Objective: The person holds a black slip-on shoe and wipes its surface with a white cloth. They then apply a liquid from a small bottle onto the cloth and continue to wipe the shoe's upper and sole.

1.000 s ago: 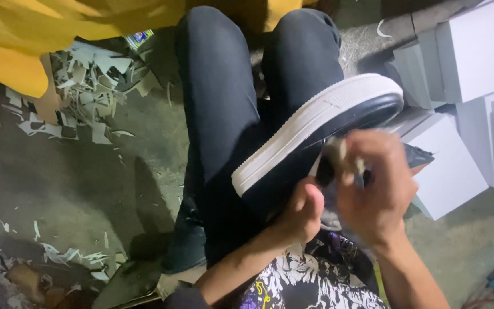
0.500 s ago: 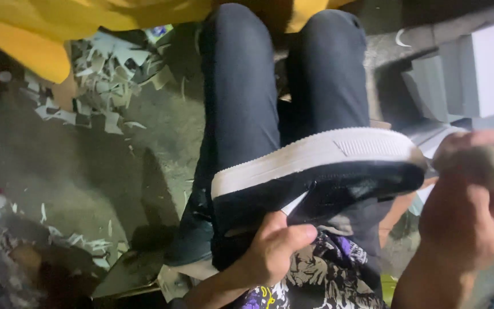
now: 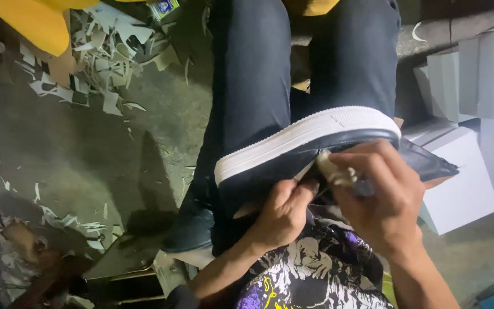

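Left hand [image 3: 281,214] grips the shoe [image 3: 310,151] on the lap; right hand [image 3: 381,197] pinches a pale pad [image 3: 333,170] against its upper.

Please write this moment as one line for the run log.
left hand: holds dark shoe on lap | right hand: presses pale lump under white sole | white boxes at right

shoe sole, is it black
No, the shoe sole is white, above a dark upper held by the left hand.
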